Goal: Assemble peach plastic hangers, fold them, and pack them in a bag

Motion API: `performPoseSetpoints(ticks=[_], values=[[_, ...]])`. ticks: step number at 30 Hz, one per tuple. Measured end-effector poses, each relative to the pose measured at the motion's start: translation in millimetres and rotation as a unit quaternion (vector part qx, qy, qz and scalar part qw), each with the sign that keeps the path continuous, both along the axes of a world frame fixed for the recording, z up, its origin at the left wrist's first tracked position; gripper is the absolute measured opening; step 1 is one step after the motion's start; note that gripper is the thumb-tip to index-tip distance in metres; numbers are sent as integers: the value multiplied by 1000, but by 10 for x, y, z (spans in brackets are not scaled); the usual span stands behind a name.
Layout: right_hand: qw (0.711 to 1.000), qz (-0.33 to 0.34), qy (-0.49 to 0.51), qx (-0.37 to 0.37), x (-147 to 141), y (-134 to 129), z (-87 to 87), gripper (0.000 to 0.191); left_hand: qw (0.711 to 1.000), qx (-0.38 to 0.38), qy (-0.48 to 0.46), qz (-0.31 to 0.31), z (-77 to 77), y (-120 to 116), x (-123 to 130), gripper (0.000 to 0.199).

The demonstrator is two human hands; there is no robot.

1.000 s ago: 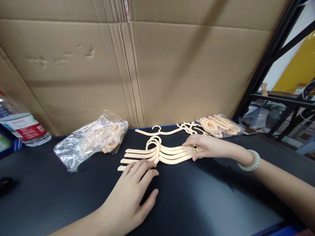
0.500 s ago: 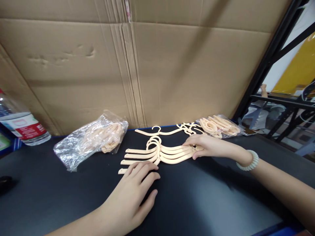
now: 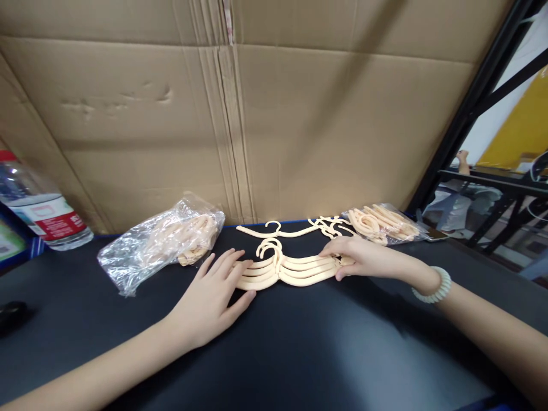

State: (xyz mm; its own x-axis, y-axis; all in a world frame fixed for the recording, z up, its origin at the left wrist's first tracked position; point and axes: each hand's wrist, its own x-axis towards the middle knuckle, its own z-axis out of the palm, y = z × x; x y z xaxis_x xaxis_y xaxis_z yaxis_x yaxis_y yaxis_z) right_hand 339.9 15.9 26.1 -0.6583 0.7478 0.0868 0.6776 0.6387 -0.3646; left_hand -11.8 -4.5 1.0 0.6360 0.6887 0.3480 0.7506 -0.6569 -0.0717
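Observation:
Several cream-coloured clothes hangers point(image 3: 280, 271) lie together on the dark table, arms nested in a row and hooks pointing away. My left hand point(image 3: 216, 299) is round their left ends, thumb on the near side and fingers across the top, hiding the tips. At the other side, my right hand point(image 3: 355, 257) grips the right ends between thumb and fingers; a beaded bracelet is on that wrist. Behind the group, one separate hanger point(image 3: 261, 233) lies flat, its right end by a small heap of cream hanger pieces point(image 3: 331, 224).
A clear plastic bag point(image 3: 141, 251) with cream pieces lies at left, and another filled bag point(image 3: 385, 222) at right. A bottle point(image 3: 51, 214) and a black object point(image 3: 12, 317) are far left. Cardboard point(image 3: 299, 131) walls the back; a black metal frame point(image 3: 460, 125) stands right.
My left hand has moved left and away from me, from the hangers' middle to their left ends. The left arms now line up more closely. My right hand stays at the right ends.

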Motion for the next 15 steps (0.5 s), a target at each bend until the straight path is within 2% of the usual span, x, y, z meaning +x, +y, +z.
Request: performPoseSetpoints(ticks=[3, 10, 15], values=[[1000, 4, 2, 1, -4, -8, 3, 47, 1000, -19, 12, 3, 10, 22, -29, 39], [999, 32, 30, 24, -35, -10, -21, 40, 999, 24, 33, 28, 45, -125, 31, 34], [998, 36, 28, 36, -69, -30, -6, 36, 999, 36, 36, 11, -36, -206, 45, 40]])
